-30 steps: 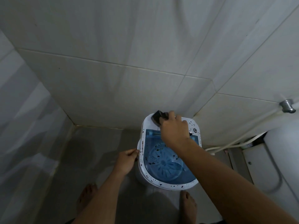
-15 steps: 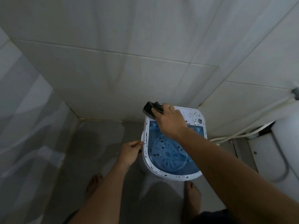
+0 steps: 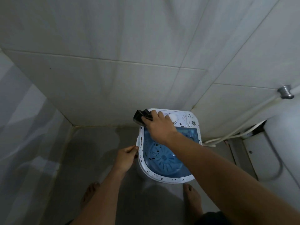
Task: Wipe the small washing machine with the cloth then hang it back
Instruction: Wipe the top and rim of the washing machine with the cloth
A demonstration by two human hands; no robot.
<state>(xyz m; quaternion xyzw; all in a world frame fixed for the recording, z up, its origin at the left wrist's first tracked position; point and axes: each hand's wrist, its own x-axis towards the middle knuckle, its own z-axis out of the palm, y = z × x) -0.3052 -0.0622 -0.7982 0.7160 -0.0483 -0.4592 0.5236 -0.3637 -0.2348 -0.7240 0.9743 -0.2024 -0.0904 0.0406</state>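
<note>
- Since the earlier frame, right hand (image 3: 158, 125) has dragged the dark cloth (image 3: 142, 118) from the control panel's middle to the back-left corner of the small washing machine (image 3: 168, 178); white timer dial (image 3: 172, 118) is now uncovered. Left hand barely moved.
- Right-hand fingers (image 3: 159, 114) are curled over the bunched cloth, pinning it to the top panel — cloth overhangs the corner, partly off the machine.
- Left hand (image 3: 125, 157) touches the left rim, fingers loosely bent against the edge; probably bracing the light tub so it doesn't slide under wiping pressure. Full grip or not: cannot tell.
- Progress, my read: back-left of the panel looks clean, while dark specks remain on the right of the panel, the white rim and the blue translucent lid (image 3: 164, 157). Wiping far from done, hanging not started.
- Room: machine sits in the corner, tiled wall (image 3: 113, 88) just behind, so no space for strokes past the back edge. Open floor (image 3: 84, 153) on the left, white hose (image 3: 230, 135) and toilet base on the right — pull strokes toward the body.
</note>
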